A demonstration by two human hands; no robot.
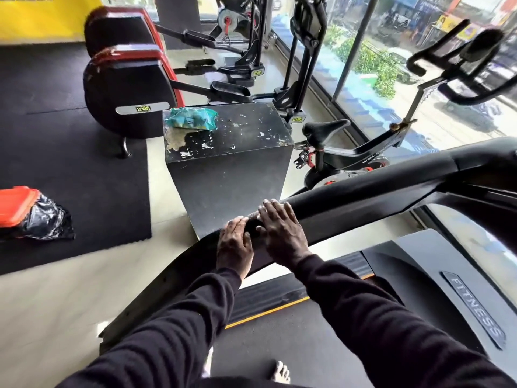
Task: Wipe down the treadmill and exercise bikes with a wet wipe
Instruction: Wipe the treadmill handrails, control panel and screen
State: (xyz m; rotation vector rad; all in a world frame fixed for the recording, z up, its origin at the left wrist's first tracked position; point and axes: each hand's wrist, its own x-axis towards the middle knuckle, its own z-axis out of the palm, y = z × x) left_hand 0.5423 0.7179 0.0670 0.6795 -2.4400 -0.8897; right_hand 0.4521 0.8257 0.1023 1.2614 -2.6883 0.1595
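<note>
2 hands (235, 242) on 1 treadmill handrail (349, 196) | 1 wipes pack (191, 118) | 1 box (232, 152)

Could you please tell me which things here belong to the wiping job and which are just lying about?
Job: treadmill handrail, wipe pack, exercise bike, left hand, right hand.
Lying about: black box, bin bag, red lid.

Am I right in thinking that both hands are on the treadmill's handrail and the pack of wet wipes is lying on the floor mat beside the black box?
Not quite. In the head view the pack of wet wipes lies on top of the black box, near its far left corner, not on the floor mat. The rest holds: the left hand and right hand are both on the treadmill's handrail.
</note>
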